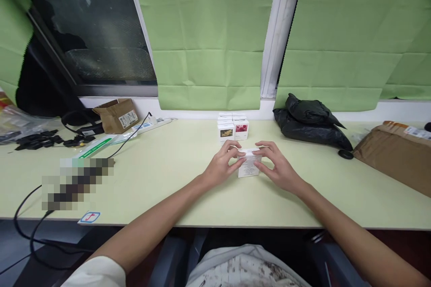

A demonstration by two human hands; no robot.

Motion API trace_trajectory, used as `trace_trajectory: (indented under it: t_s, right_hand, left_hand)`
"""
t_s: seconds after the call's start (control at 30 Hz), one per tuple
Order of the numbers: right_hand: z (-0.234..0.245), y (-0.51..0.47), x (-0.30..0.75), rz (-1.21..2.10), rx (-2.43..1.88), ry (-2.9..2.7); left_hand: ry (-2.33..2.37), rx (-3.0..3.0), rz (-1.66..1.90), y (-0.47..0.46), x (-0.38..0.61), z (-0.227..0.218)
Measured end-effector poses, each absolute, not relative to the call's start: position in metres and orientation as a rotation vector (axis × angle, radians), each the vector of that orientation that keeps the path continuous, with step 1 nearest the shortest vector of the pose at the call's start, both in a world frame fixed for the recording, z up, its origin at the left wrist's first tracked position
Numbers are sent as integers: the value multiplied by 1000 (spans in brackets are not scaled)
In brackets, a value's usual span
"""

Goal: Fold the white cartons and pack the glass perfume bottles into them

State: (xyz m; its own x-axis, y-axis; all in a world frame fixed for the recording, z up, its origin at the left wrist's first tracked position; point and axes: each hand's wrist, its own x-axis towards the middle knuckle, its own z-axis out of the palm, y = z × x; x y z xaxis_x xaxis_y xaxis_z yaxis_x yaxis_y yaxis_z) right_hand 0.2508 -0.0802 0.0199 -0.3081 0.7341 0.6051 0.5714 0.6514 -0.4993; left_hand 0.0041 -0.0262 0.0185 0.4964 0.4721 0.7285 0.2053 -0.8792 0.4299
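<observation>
A small white box (248,167) with fine print on its near side stands upright on the table, between my two hands. My left hand (225,164) has its thumb and fingertips on the left edge of this box. On the opposite edge, the thumb and fingers of my right hand (276,168) grip it. Just behind stand several small white boxes in two rows; a yellowish picture marks one front box (226,133) and a pink-red picture the other front box (241,130).
Black plastic bags (308,123) and a large cardboard parcel (397,154) lie on the right. At left are an opened brown carton (117,115), a power strip (153,124), black cables and a pixelated object (77,184). Green blinds (212,36) hang behind the table (161,175).
</observation>
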Motion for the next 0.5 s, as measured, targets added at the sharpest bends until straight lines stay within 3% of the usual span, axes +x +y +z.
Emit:
trace_trajectory:
  t_s: [0.2, 0.4, 0.5]
  right_hand:
    - [-10, -75, 238, 379, -1277, -1734]
    - [-2, -71, 239, 877, -1030, -1792]
    - [-1, -60, 246, 820, -1106, -1775]
  left_hand:
    - [794, 2281, 1325, -33, 15, 13]
    - [587, 2202, 1159, -46, 18, 14]
    - [621, 2282, 1082, -41, 9, 18]
